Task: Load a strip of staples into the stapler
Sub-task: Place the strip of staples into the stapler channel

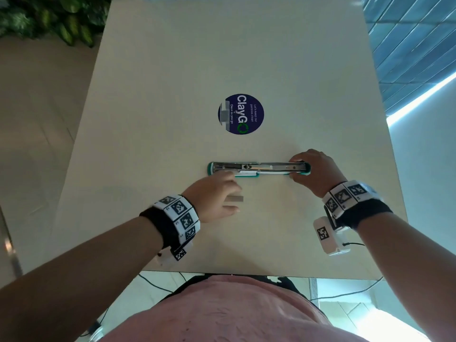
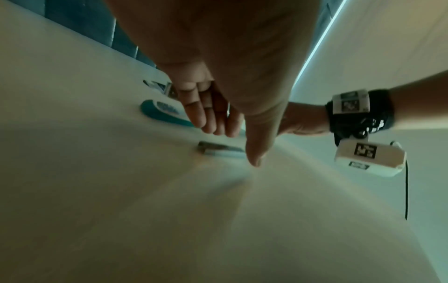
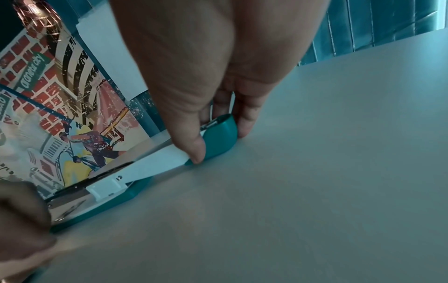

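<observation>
A teal stapler (image 1: pixel 256 167) lies opened out flat on the table, its metal channel facing up; it also shows as the stapler (image 2: pixel 160 113) and the stapler (image 3: pixel 150 168) in the wrist views. My right hand (image 1: pixel 299 169) pinches its right end between thumb and fingers, seen close as the right hand (image 3: pixel 220 143). A short grey strip of staples (image 1: pixel 236 199) lies on the table just in front of the stapler. My left hand (image 1: pixel 222 193) hovers over the strip (image 2: pixel 220 150) with loosely extended fingers (image 2: pixel 208 118) and holds nothing.
The beige table (image 1: pixel 222 58) carries a round dark-blue sticker (image 1: pixel 241 114) behind the stapler. A leafy plant (image 1: pixel 49 18) stands past the far left corner. A white camera box (image 1: pixel 328 239) with a cable hangs from my right wrist near the table's front edge.
</observation>
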A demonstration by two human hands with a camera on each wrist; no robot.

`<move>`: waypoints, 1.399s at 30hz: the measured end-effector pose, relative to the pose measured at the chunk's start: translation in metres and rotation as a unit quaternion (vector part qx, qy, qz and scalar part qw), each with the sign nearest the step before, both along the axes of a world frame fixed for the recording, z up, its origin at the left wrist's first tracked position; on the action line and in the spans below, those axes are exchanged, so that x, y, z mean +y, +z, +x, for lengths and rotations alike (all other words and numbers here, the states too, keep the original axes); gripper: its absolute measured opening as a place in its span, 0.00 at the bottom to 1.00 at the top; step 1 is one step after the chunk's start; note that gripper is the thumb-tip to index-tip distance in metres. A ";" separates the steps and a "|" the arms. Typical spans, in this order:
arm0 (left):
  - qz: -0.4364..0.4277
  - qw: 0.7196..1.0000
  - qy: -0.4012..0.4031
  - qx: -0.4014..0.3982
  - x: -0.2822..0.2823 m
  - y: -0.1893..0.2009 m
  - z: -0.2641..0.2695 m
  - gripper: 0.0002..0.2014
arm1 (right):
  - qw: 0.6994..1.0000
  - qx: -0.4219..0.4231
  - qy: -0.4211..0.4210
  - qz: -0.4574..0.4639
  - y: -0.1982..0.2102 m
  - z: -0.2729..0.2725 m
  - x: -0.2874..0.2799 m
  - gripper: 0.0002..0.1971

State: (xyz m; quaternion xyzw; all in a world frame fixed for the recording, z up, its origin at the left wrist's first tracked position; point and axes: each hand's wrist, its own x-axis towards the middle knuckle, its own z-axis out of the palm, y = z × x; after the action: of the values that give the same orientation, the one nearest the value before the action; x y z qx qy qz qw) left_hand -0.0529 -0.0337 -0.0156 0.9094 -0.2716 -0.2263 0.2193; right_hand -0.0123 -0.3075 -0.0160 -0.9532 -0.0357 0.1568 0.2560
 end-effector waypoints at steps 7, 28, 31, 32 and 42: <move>-0.030 0.999 0.028 -0.017 -0.001 -0.014 -0.005 0.08 | 1.000 0.000 -0.009 0.018 0.000 -0.003 -0.001 0.11; -0.050 0.992 0.078 -0.083 -0.005 0.005 0.054 0.04 | 0.998 0.001 -0.024 0.054 -0.008 -0.003 -0.005 0.11; -0.049 0.993 0.075 -0.076 -0.003 0.005 0.057 0.04 | 0.998 0.001 -0.023 0.057 -0.008 -0.003 -0.006 0.11; -0.045 0.994 0.073 -0.070 -0.003 0.006 0.058 0.03 | 0.998 0.002 -0.021 0.058 -0.009 -0.003 -0.006 0.11; -0.013 0.999 0.040 -0.028 -0.003 0.017 0.066 0.06 | 0.998 0.005 -0.013 0.053 -0.010 -0.003 -0.007 0.12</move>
State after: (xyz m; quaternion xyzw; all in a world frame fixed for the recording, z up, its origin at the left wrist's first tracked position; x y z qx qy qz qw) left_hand 0.0128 -0.0368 0.0019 0.9227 -0.2439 -0.1879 0.2318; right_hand -0.0150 -0.3145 -0.0256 -0.9378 -0.0302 0.1555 0.3088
